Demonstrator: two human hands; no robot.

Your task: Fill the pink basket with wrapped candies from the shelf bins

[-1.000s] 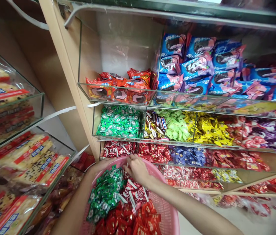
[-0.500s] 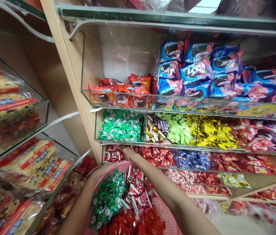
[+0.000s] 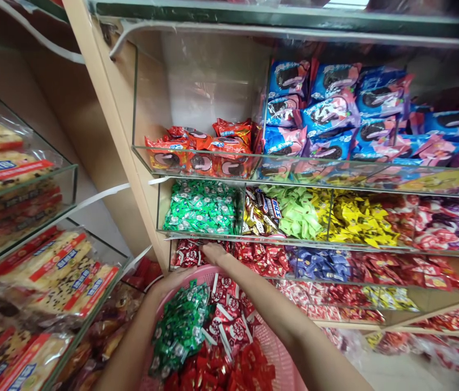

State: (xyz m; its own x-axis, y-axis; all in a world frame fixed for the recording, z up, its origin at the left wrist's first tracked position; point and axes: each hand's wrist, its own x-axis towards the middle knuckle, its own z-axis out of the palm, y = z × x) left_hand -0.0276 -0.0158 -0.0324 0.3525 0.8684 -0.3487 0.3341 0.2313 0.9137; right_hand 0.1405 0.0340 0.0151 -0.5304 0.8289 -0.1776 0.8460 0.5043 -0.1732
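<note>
My left hand grips the far rim of a pink plastic basket held against the shelf. The basket holds green wrapped candies, red-and-white candies and red wrapped candies. My right hand reaches over the basket into the shelf bin of red-and-white candies. Its fingers lie among the candies under the glass edge, so I cannot see whether they hold any.
Glass-fronted bins above hold green candies, light green and yellow candies, orange cookie packs and blue cookie packs. A wooden upright divides the shelves. Bins of packaged cakes stand at the left.
My right hand has gone from the basket up into the red-and-white candy bin and stayed there. My left hand keeps hold of the basket rim.
</note>
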